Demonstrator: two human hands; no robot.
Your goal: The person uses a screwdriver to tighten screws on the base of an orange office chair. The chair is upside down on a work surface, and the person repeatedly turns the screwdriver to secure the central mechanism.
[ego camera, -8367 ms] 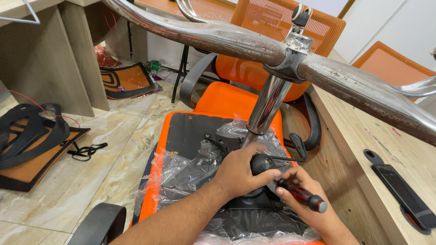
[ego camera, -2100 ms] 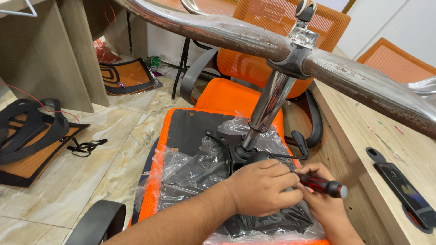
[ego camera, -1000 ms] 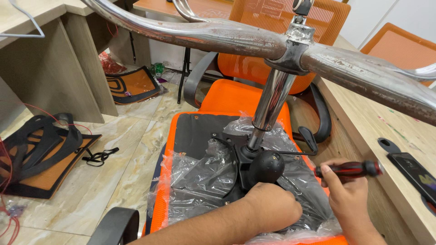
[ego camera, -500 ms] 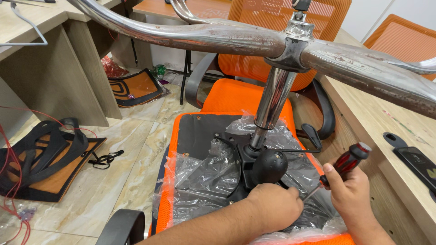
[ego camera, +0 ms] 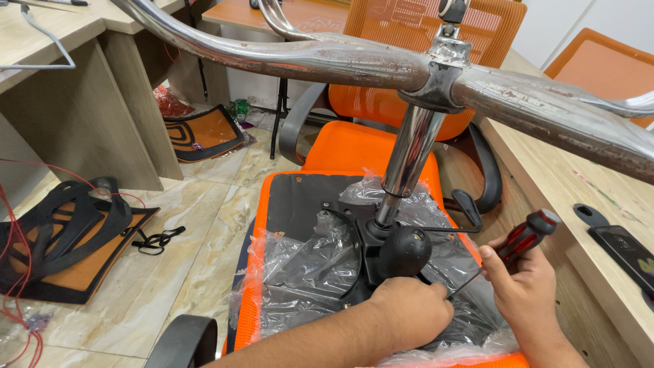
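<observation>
An orange office chair seat (ego camera: 354, 146) lies upside down, its black underside (ego camera: 300, 204) partly wrapped in clear plastic (ego camera: 306, 266). A chrome column (ego camera: 409, 160) rises from the black mechanism to a rusty chrome star base (ego camera: 327, 58) overhead. A round black knob (ego camera: 404, 251) sticks out of the mechanism. My left hand (ego camera: 409, 313) rests curled on the mechanism just below the knob. My right hand (ego camera: 524, 279) grips a red and black screwdriver (ego camera: 528, 235), its shaft angled down-left toward my left hand.
A wooden desk (ego camera: 586, 197) with a black phone (ego camera: 627, 249) runs along the right. Another orange chair (ego camera: 422, 41) stands behind. Orange and black chair parts (ego camera: 68, 238) with straps lie on the tiled floor at left, beside a wooden desk side (ego camera: 88, 116). A black armrest (ego camera: 180, 344) is near.
My right hand has swung the screwdriver from level to tilted, tip down toward the mechanism. My left hand stayed low under the knob. The camera shifted slightly right.
</observation>
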